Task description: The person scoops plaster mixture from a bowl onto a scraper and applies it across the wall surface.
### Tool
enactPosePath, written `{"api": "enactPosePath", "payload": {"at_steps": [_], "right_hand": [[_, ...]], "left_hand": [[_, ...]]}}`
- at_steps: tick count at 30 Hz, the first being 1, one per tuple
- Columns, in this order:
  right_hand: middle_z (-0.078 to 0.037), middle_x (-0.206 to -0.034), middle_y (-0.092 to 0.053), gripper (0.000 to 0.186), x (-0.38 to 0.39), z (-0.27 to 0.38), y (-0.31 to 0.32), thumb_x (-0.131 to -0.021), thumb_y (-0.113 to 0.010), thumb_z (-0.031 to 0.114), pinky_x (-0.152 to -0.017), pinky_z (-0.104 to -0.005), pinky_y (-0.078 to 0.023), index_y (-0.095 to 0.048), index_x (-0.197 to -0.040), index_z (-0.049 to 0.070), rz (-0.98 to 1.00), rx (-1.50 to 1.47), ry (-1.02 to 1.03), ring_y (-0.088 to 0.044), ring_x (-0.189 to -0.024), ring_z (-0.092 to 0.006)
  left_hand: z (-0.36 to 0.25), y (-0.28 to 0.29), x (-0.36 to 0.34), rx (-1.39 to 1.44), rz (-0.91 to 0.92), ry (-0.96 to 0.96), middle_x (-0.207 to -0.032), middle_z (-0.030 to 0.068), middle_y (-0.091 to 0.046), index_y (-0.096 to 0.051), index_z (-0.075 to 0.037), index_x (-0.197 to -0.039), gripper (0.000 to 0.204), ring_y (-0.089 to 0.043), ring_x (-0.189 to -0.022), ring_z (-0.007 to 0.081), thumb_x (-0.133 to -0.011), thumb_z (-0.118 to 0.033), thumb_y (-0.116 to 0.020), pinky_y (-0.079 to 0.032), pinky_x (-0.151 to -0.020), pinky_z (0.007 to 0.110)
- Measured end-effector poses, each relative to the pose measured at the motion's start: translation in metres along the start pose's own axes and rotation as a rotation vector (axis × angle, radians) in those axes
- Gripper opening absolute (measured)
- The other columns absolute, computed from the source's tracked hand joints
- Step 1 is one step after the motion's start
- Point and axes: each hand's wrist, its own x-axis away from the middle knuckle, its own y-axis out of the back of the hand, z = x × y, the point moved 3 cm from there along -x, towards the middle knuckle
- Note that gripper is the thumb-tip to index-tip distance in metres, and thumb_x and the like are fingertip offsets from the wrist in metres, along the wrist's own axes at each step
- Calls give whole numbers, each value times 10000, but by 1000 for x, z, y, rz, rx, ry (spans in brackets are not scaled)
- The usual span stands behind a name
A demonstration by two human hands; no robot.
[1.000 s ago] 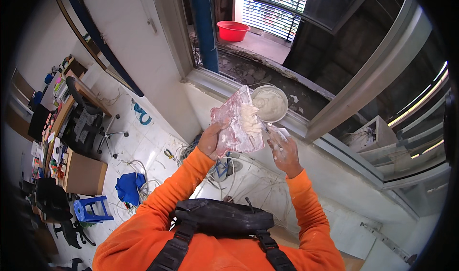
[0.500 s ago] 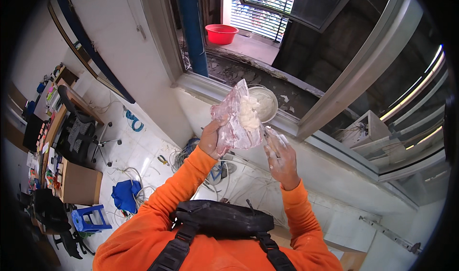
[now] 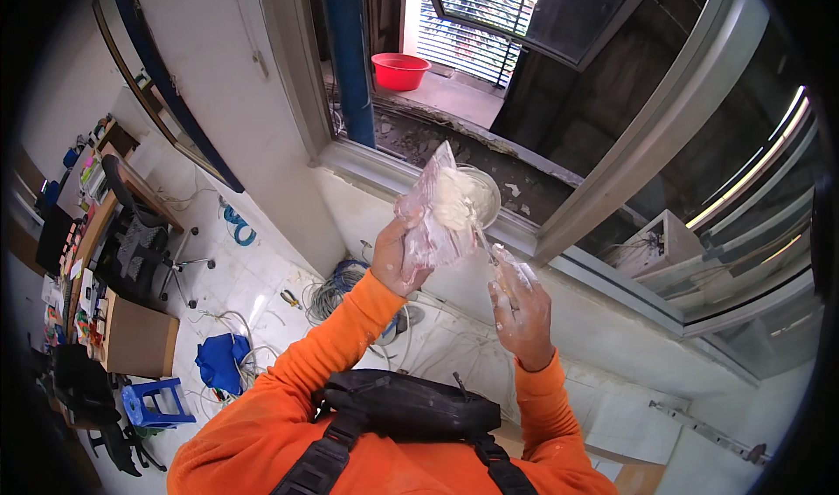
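Observation:
My left hand [image 3: 393, 255] grips a ragged pinkish board [image 3: 430, 237] smeared with white, carrying a thick heap of white paste [image 3: 453, 198]. Fingers of my right hand [image 3: 523, 307], spotted with white, are wrapped round a thin scraper [image 3: 481, 237]; its end is at the paste, partly hidden. Behind the board, a round container [image 3: 489, 189] of white paste stands at the window sill [image 3: 376, 167], partly covered by the board.
Open window frame [image 3: 647, 141], red basin [image 3: 399, 72] beyond. Left: desk [image 3: 140, 333], office chair [image 3: 131, 259], blue plastic stool [image 3: 157, 401], blue bag [image 3: 221, 361], coiled cables [image 3: 336, 294], pliers [image 3: 289, 299] on the white tiled floor [image 3: 253, 285].
The board has shifted slightly and tilted, covering more of the container. The right hand and scraper have moved a little downward, and the paste heap is reshaped. The view has shifted slightly.

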Motion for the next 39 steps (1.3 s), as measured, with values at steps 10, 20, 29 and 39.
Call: {"api": "enactPosePath", "payload": {"at_steps": [10,20,29,39], "right_hand": [[-158,-908,-634,391,16,-16,27,-796,-644,74,-664,-358,-501,-580,-1170,-19,-67,263,248,-621,-733,-300],[-116,-839,-600,353,-2,-85,-59,-915,-574,336,-495,-260,-363,-563,-1173,95,45,-1779,-460,-485,-593,-148],[-83,-834,-575,446,-42,-56,-53,-918,-580,337,-472,-203,-349,-548,-1151,-41,84,-1498,-265,-441,-538,-77],[-41,-734,-552,265,1,-75,-76,-929,-545,221,-394,-159,-289,-594,-1042,-13,249,-1450,-632,-378,-480,-21]], "left_hand": [[-30,-16,-1,-70,8,-51,-1195,109,-568,-413,-60,-1362,555,-586,-1047,218,-829,-156,-533,-479,-924,350],[-6,-13,32,-75,-26,171,-951,64,-602,-493,-23,-1257,417,-621,-823,148,-876,-187,-537,-534,-688,254],[-4,-27,43,-133,-295,231,-819,43,-612,-556,-49,-1119,310,-588,-543,151,-920,-285,-525,-484,-420,245],[-37,-12,38,-219,-124,79,-1068,145,-638,-492,42,-1240,446,-655,-895,231,-882,-219,-542,-541,-804,349]]}}
